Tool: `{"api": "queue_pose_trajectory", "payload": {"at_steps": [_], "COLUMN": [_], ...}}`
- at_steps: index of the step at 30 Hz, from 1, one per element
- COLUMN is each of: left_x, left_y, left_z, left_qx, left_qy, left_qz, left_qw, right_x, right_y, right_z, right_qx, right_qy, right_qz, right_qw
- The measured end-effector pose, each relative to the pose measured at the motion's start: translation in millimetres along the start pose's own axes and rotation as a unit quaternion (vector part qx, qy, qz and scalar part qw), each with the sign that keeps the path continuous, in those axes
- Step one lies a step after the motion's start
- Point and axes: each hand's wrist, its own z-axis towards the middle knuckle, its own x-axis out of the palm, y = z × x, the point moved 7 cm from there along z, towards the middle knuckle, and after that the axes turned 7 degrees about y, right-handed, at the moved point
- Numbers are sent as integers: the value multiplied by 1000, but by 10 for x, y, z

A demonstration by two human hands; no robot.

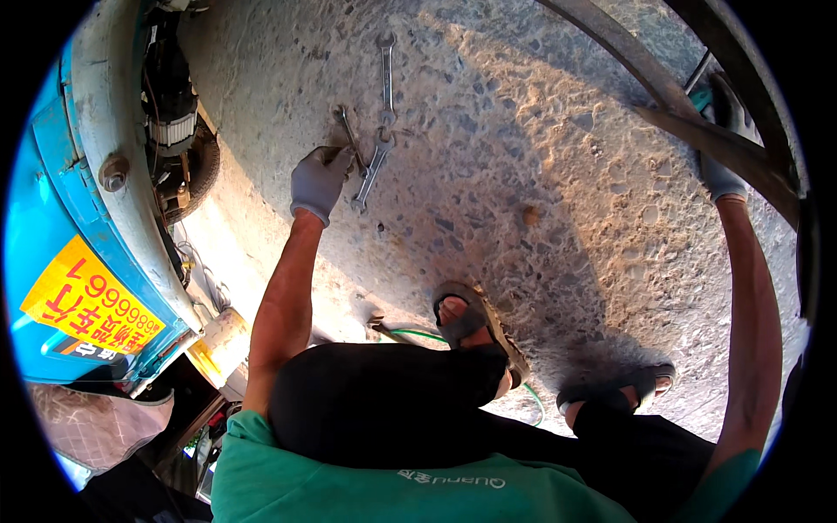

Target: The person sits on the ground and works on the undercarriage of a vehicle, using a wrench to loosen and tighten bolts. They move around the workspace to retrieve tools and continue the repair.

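Note:
My left hand, in a grey glove, is closed with its fingertips on the lower part of a small wrench at the ground. Just right of it, a second wrench lies slanted on the rough concrete. Beyond that one, a longer wrench points away from me. My right hand, also gloved, reaches out at the far right, behind a curved metal bar. Its fingers are partly hidden and appear closed round a tool with a teal handle and a thin metal shaft.
Curved dark metal bars cross the upper right. On the left stands a blue vehicle with a grey bumper and exposed mechanical parts. A green hose runs by my sandalled feet. A yellowish bucket stands near the vehicle.

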Motion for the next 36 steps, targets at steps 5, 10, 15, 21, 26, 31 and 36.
{"api": "queue_pose_trajectory", "payload": {"at_steps": [5,10,15,21,26,31,36], "left_x": [210,185,140,-299,-727,-1649,-2200], "left_y": [-62,101,155,-246,-455,-743,-979], "left_z": [55,267,300,153,294,374,706], "left_qx": [-18,-36,-10,40,107,163,193], "left_qy": [-8,18,22,-6,-98,-248,-304], "left_qz": [100,75,-192,-306,-295,-242,-209], "left_qw": [995,996,981,951,945,924,909], "right_x": [-18,-37,-83,-5,-45,132,73], "right_y": [30,99,83,89,128,151,116], "right_z": [30,15,11,11,4,-8,-82], "right_qx": [-1,0,-3,-5,-2,-2,8], "right_qy": [-5,-8,-7,-10,-8,-12,-5], "right_qz": [-2,1,0,8,2,29,19], "right_qw": [1000,1000,1000,1000,1000,1000,1000]}}
